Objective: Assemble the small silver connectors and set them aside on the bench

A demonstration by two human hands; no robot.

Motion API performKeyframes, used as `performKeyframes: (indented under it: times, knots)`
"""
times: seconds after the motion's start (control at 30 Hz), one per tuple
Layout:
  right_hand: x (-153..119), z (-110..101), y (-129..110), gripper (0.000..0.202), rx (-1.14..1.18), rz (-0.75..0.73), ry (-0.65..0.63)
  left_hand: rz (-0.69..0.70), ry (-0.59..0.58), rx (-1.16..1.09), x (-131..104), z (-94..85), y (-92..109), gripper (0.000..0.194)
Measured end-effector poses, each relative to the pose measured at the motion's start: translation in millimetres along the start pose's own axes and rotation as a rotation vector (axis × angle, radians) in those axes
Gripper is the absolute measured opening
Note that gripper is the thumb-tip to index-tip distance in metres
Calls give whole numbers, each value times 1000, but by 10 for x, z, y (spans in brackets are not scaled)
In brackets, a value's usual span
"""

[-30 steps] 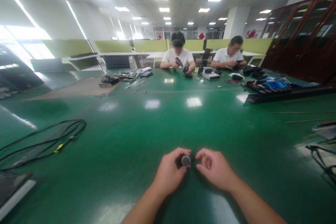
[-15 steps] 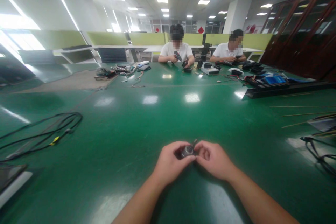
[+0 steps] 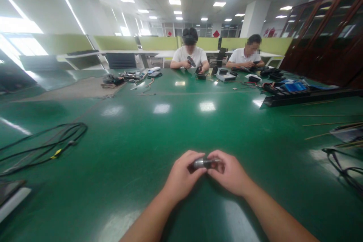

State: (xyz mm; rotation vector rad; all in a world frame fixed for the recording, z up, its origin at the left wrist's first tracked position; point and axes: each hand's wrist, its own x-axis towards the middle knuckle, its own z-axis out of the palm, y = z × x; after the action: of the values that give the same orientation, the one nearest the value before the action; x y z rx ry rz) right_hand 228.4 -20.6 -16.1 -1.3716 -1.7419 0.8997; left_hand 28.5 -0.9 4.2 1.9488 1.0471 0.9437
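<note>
A small metal cylindrical part (image 3: 200, 163) lies sideways between my two hands, low in the middle of the view. It has a shiny, wider left end and a darker, narrower stretch toward the right. My left hand (image 3: 183, 174) curls its thumb and fingers around the shiny end. At the other end, my right hand (image 3: 228, 172) pinches the part, with the thumb below and fingers bent over it. The fingers cover both ends, and the exact kind of part is too small and blurred to tell. Both hands are close above the green tabletop (image 3: 159, 136).
Looped black cables (image 3: 68, 136) lie at left, above a dark flat object (image 3: 13, 193). Thin rods (image 3: 323, 124) and black wires (image 3: 340, 162) are at right. Across the table sit two people, one holding a power drill (image 3: 191, 61), among electronic parts and a long black bar (image 3: 306, 97).
The metal part has turned in my hands: its round end faced me before, with a thin piece sticking up, and now its side shows. My right fingers have shifted around its right end.
</note>
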Motion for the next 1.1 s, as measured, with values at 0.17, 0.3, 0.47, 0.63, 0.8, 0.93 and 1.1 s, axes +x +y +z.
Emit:
performKeyframes:
  times: [0.17, 0.3, 0.47, 0.63, 0.8, 0.93, 1.1]
  knots:
    - [7, 12, -10, 27, 61, 6, 13, -28, 34, 10, -6, 9, -13, 31]
    - [2, 31, -12, 28, 83, -8, 43, -81, 40, 10, -17, 19, -9, 27]
    - [-6, 45, -29, 26, 89, -44, 60, -98, 35, 13, -23, 13, 12, 26]
    - [0, 53, -43, 21, 99, -67, 75, -77, 17, 14, -13, 14, 26, 23]
    - [5, 51, -33, 14, 105, -73, 79, -84, 8, 9, -7, 16, 16, 24]
    - [4, 44, -39, 11, 114, -95, 88, -90, 4, 11, -19, 16, -1, 26]
    - [0, 31, -45, 10, 131, -94, 90, -99, 19, 3, -25, 25, -14, 26]
